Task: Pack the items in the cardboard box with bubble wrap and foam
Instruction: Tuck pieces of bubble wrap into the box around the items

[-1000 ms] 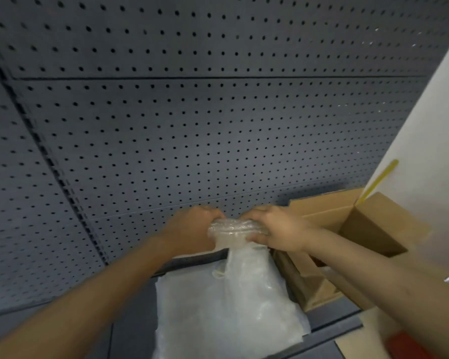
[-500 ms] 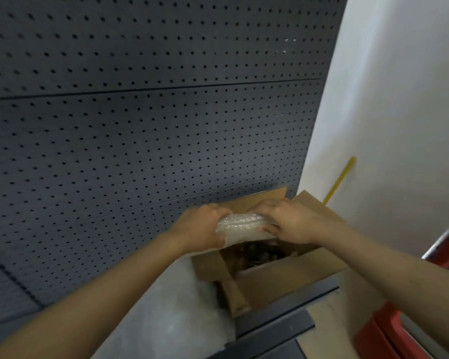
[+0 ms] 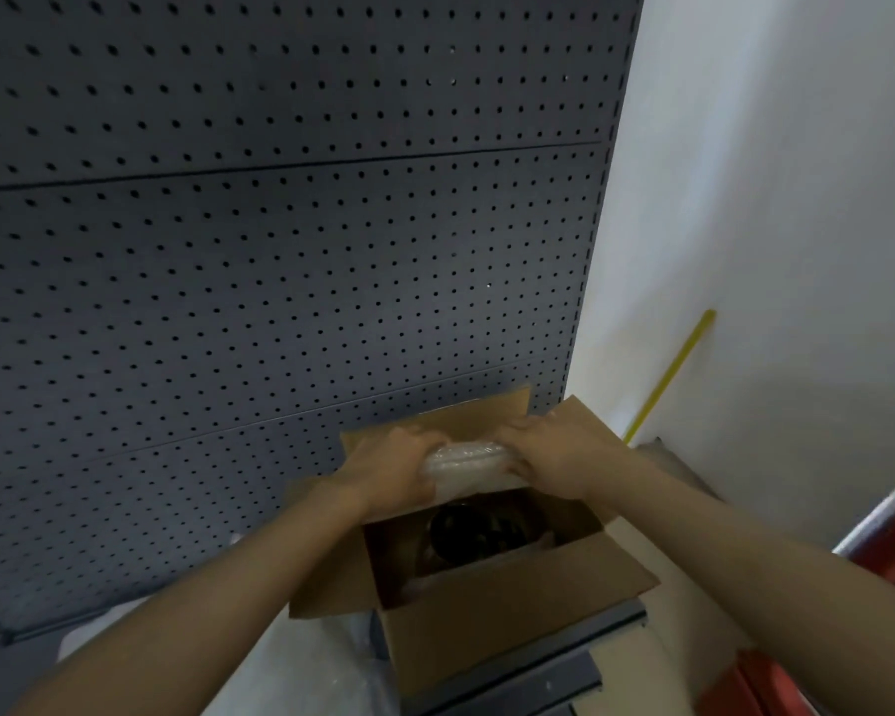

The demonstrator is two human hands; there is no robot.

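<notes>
An open cardboard box (image 3: 492, 620) stands on a grey shelf, its flaps spread out. Both hands hold a bubble-wrapped bundle (image 3: 466, 467) over the box's far side. My left hand (image 3: 391, 470) grips its left end and my right hand (image 3: 551, 454) grips its right end. Down inside the box lies a dark round item (image 3: 479, 529), partly in shadow, with some pale wrap beside it.
A dark pegboard panel (image 3: 280, 250) rises behind the box. A white wall (image 3: 771, 198) with a yellow strip (image 3: 670, 374) is on the right. Clear plastic sheeting (image 3: 301, 664) lies on the shelf left of the box. Something red (image 3: 776, 679) sits at the lower right.
The bundle has been carried to the right, from above the plastic sheeting to over the open box. The view has swung right with it, and the bundle's hanging tail is out of sight.
</notes>
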